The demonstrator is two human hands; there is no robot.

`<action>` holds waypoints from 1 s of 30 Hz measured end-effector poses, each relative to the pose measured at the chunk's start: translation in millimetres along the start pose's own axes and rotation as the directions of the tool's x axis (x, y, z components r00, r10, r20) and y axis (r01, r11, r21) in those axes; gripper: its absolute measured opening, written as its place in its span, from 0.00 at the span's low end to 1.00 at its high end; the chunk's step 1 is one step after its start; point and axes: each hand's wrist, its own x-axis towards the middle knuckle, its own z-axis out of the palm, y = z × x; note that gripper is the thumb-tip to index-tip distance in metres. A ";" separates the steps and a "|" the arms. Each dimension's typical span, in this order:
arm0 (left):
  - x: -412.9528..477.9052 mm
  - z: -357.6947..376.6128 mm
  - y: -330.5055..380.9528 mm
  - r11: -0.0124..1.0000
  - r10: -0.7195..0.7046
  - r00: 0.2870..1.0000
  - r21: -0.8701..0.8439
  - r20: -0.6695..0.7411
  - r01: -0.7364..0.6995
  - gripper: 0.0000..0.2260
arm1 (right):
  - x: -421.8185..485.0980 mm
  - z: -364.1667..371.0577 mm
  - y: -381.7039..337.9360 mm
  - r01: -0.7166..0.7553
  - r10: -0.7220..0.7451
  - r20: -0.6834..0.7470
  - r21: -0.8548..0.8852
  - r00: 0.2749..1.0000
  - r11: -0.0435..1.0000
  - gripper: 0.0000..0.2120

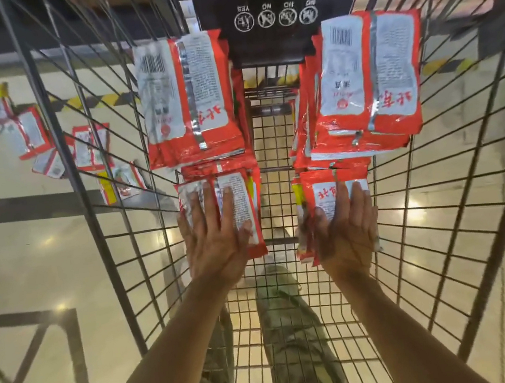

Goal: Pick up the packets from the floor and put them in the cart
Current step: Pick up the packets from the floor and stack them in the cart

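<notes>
1. Head view: two near packets lie inside the cart point(99, 245), one under each of your hands, the left packet point(238, 204) and the right packet point(330, 188). Each lies seam side up on a low pile. Its long axis runs away from you along the cart's length, and its print is upside down to you.
2. Your left hand point(213, 245) lies flat on the left packet, fingers straight and spread, pressing and not gripping.
3. Your right hand point(348, 233) lies on the right packet with fingers straight too. Its thumb side blurs into the pile's edge, so I judge it released rather than pinching.
4. Just past your fingertips stand two taller far stacks, one to the left point(187, 103) and one to the right point(368, 77). They share the same long axis, with barcodes at the far end and bare mesh between them.
5. The next move turns on this: the floor packets point(28, 132) lie outside the cart's left wall, to the left of and beyond your left hand, seen through the wires. That hand is the nearer one. Your right would have to cross the whole cart.
6. Those floor packets are strung loosely across the floor point(10, 257), from the far left toward the wall. Their axes are mixed, most pointing roughly away from you and some tilted. The wall stands between them and you, so you would likely need to lift out over the rim first.
</notes>
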 end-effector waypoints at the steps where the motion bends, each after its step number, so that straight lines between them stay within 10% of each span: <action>1: 1.1 -2.8 -0.4 1.000 0.013 1.000 0.004 0.002 -0.013 0.33 | -0.2 -5.1 -1.5 -0.015 0.014 0.025 0.003 1.000 1.000 0.35; 8: -37.2 -117.8 23.3 0.997 0.083 0.989 0.005 -0.122 -0.083 0.35 | -23.5 -124.0 -22.8 0.207 -0.211 0.010 0.145 0.978 0.967 0.33; 16: -103.6 -327.2 -4.7 0.997 0.064 0.940 0.050 -0.334 -0.051 0.36 | -62.4 -315.9 -131.7 0.431 -0.438 -0.073 -0.097 0.896 0.897 0.40; 30: -275.5 -467.2 -294.8 0.995 -0.073 0.816 0.014 -0.574 0.099 0.39 | -222.7 -382.3 -411.7 0.635 -0.662 -0.305 -0.195 0.685 0.748 0.45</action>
